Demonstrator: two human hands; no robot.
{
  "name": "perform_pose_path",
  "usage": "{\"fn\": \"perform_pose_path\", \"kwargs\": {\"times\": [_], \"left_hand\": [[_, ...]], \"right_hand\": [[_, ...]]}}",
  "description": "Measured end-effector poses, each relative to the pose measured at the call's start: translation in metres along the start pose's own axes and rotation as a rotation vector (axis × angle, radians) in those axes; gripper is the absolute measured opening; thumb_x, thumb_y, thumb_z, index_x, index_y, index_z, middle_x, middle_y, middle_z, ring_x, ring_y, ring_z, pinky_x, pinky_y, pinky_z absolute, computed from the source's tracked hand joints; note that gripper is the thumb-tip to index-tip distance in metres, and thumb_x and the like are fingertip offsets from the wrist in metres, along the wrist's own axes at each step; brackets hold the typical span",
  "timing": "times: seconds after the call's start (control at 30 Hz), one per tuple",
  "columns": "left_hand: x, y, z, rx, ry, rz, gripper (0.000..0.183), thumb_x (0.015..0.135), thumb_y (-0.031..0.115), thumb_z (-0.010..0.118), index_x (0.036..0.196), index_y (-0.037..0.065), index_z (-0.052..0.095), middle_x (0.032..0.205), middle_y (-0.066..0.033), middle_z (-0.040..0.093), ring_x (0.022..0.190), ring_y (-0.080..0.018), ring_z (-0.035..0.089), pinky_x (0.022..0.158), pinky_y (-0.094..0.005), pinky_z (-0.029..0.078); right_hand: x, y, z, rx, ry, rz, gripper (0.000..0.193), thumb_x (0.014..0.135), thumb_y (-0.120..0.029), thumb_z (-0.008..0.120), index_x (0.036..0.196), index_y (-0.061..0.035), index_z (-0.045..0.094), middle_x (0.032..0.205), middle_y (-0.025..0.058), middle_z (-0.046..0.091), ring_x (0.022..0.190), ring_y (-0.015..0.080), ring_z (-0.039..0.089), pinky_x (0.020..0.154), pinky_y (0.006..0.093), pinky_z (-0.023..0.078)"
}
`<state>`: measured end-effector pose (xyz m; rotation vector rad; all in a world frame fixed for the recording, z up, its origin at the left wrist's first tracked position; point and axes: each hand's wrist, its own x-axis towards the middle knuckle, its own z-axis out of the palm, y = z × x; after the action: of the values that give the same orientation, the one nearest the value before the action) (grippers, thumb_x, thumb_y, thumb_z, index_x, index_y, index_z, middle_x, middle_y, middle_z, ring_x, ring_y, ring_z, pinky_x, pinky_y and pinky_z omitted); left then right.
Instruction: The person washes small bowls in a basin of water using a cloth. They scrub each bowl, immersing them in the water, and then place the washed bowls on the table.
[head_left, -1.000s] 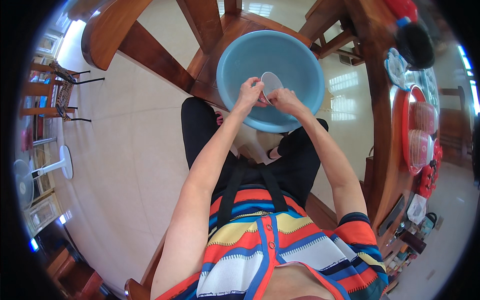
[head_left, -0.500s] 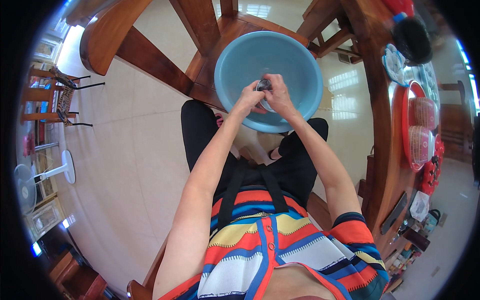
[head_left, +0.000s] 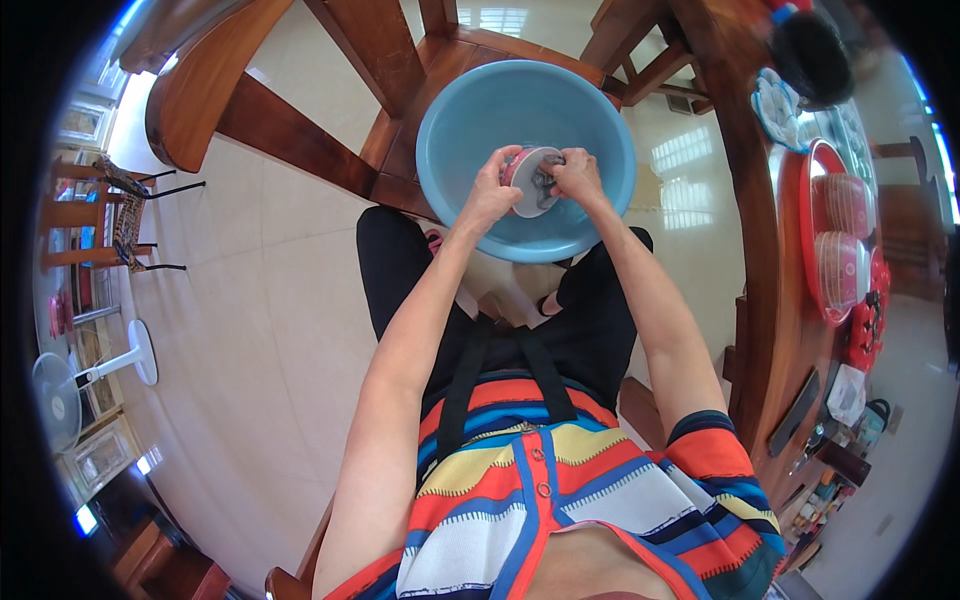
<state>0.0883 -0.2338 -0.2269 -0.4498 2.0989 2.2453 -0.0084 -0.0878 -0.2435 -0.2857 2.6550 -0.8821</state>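
My left hand [head_left: 487,196] grips the rim of a small round bowl [head_left: 527,190], white inside with a pinkish-red outer side. The bowl is tilted so that its inside faces right. My right hand [head_left: 578,178] is closed on a crumpled dark grey scrubber [head_left: 547,174], pressed against the bowl's inside; its exact material is hard to make out. Both hands are over a large light-blue plastic basin [head_left: 450,110], which stands on a brown wooden chair [head_left: 400,165] in front of my knees.
On the right, a wooden table [head_left: 765,300] carries a red tray [head_left: 812,225] with pink-and-clear containers [head_left: 838,260], a blue-and-white glove [head_left: 775,108] and a dark rounded object [head_left: 815,62]. At the left stand a white fan [head_left: 140,352] and a chair with patterned cloth [head_left: 125,215].
The bowl has turned so its white inside now shows. My hands have moved apart, the right one now bringing the grey scrubber against the inside.
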Motion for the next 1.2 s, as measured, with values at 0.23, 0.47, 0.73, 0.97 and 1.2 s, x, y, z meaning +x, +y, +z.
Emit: {"fn": "perform_pose_path", "kwargs": {"times": [0.23,0.47,0.73,0.97,1.2], "left_hand": [[0.012,-0.029,-0.002,0.232,0.008,0.063,0.055,0.065,0.000,0.055,0.120,0.004,0.050,0.098,-0.0102,0.057,0.088,-0.0173,0.058,0.078,-0.0278,0.046],[0.013,-0.022,-0.009,-0.255,0.136,0.113,0.047,0.066,-0.001,0.054,0.113,0.001,0.053,0.092,-0.0068,0.060,0.087,-0.0132,0.057,0.078,-0.0257,0.046],[0.010,-0.018,0.002,0.385,0.071,0.122,0.043,0.067,0.002,0.054,0.109,-0.001,0.052,0.093,-0.0104,0.061,0.089,-0.0192,0.058,0.080,-0.0290,0.046],[0.014,-0.027,-0.005,0.020,0.086,0.186,0.040,0.068,-0.001,0.046,0.108,-0.002,0.051,0.095,-0.0098,0.057,0.088,-0.0176,0.055,0.081,-0.0275,0.045],[0.012,-0.025,-0.004,0.104,0.176,0.180,0.038,0.069,0.000,0.053,0.107,0.000,0.052,0.098,-0.0098,0.058,0.094,-0.0172,0.056,0.084,-0.0291,0.044]], "right_hand": [[-0.035,-0.039,0.012,-0.410,0.251,-0.552,0.012,0.077,-0.014,0.056,0.072,-0.0033,0.059,0.074,0.0122,0.065,0.071,0.0268,0.066,0.061,0.0429,0.050],[-0.024,-0.036,-0.011,0.247,-0.134,0.126,0.016,0.075,-0.017,0.058,0.073,-0.0012,0.061,0.067,0.0132,0.065,0.068,0.0260,0.066,0.057,0.0373,0.052],[-0.030,-0.027,0.001,-0.523,0.249,-0.545,0.007,0.076,-0.013,0.057,0.077,-0.0068,0.057,0.079,0.0128,0.064,0.065,0.0278,0.065,0.050,0.0374,0.050],[-0.025,-0.028,0.006,-0.325,0.281,-0.346,0.013,0.075,-0.016,0.057,0.081,-0.0065,0.064,0.072,0.0134,0.065,0.068,0.0272,0.065,0.057,0.0410,0.051],[-0.027,-0.025,0.004,-0.258,0.135,-0.211,0.014,0.077,-0.018,0.057,0.075,-0.0047,0.062,0.068,0.0106,0.065,0.066,0.0253,0.066,0.056,0.0396,0.051]]}}
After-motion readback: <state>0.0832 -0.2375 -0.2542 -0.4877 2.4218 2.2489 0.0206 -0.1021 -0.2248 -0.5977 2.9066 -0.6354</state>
